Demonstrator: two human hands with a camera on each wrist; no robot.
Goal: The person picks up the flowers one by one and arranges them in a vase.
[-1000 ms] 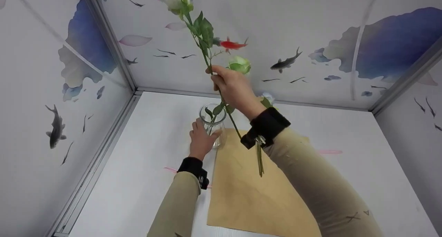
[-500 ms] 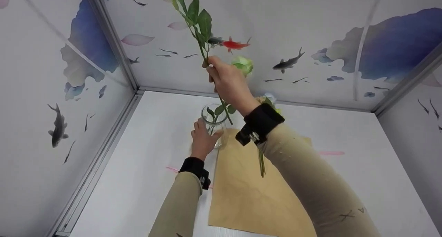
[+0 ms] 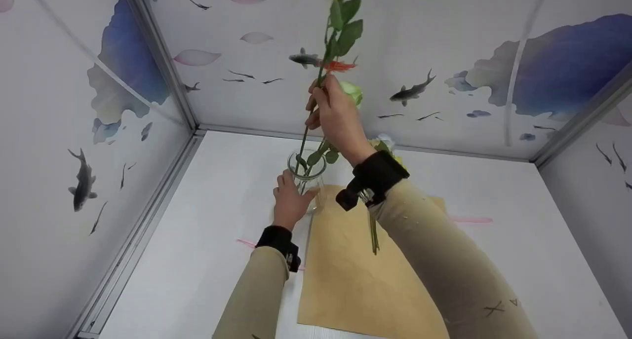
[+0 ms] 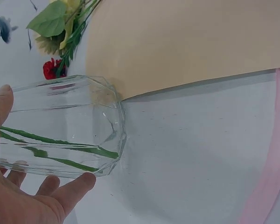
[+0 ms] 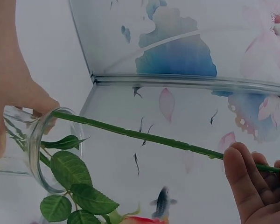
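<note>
My left hand [image 3: 291,201] holds the side of a clear glass vase [image 3: 316,201], fingers and thumb round it. My right hand [image 3: 340,114] pinches a long green flower stem [image 3: 304,139] above the vase, its leaves [image 3: 350,35] rising past the fingers and its bloom cut off by the top of the head view. In the right wrist view this stem [image 5: 149,137] slants from the fingers into the vase mouth [image 5: 35,149]. Another flower with green leaves [image 5: 71,170] leans out over the rim, a reddish bloom [image 5: 144,220] beside it. Green stems [image 4: 60,140] show through the glass.
Brown kraft paper [image 3: 365,284] lies on the white table, right of the vase. A bundle of stems [image 3: 374,233] lies on it, partly under the right forearm, with a red flower [image 4: 51,69] and yellow blooms. Printed walls [image 3: 444,43] enclose the table at back and sides.
My right hand has swung the flower upright from its left lean, bringing its stem's lower end from in front of the vase into the mouth. The left hand keeps its hold on the vase.
</note>
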